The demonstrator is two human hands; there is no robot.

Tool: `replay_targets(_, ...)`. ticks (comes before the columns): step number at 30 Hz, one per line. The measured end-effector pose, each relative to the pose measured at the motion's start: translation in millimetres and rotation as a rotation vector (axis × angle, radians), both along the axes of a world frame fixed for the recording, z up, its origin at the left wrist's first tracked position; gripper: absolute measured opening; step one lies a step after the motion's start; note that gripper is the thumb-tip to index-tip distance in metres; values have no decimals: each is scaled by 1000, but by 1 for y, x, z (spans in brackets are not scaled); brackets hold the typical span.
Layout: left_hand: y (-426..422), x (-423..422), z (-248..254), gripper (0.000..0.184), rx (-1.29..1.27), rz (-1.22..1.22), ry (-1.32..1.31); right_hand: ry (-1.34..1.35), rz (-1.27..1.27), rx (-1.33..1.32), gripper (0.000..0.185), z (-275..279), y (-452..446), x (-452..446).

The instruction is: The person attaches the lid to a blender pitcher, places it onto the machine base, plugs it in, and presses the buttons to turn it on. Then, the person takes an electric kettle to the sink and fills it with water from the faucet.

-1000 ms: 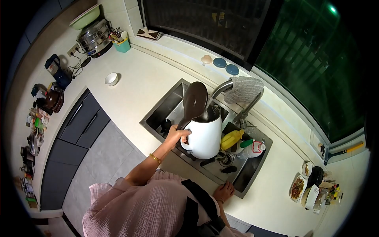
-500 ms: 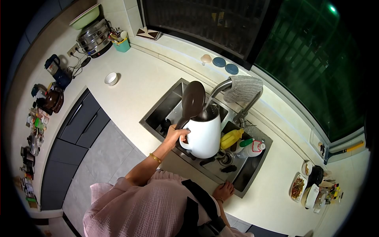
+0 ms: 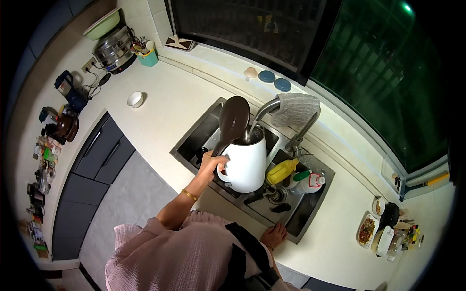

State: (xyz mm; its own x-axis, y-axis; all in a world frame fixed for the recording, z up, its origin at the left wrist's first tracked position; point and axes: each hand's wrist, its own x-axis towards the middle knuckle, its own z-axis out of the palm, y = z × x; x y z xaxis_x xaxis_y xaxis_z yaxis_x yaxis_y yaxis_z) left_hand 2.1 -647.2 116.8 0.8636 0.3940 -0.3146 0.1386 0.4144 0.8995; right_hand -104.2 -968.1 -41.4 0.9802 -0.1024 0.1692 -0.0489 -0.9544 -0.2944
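Note:
My left hand (image 3: 212, 165) is wrapped round the handle of a white electric kettle (image 3: 245, 167), held over the sink (image 3: 213, 119). The kettle's dark brown lid (image 3: 234, 119) stands raised, leaving the top open. A curved metal faucet (image 3: 267, 107) reaches to that opening, and a thin stream of water runs into the kettle. My right hand (image 3: 274, 236) rests on the sink's front edge, fingers spread and holding nothing. In the right basin are a yellow bottle (image 3: 281, 171) and a white bottle with a red-edged label (image 3: 310, 183).
A grey cloth (image 3: 297, 109) hangs over the faucet. On the counter to the left sits a small white bowl (image 3: 135, 99). Dishes of food (image 3: 367, 230) and bottles stand at the right. Two blue lids (image 3: 274, 80) lie on the windowsill; a steamer (image 3: 114, 48) is in the far left corner.
The kettle has shifted slightly left and up in view, with my left hand still on its handle. My right hand stays on the sink edge.

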Motion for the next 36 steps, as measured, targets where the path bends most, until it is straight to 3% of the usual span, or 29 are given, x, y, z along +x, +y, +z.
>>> replay_targets(22, -2, -5, 35, 7, 211, 61, -47, -28, -1, -12, 28, 0, 0, 1)
replay_targets(36, 0, -6, 13, 8, 152, 91, 22, -34, 8, -12, 27, 2, 0, 1)
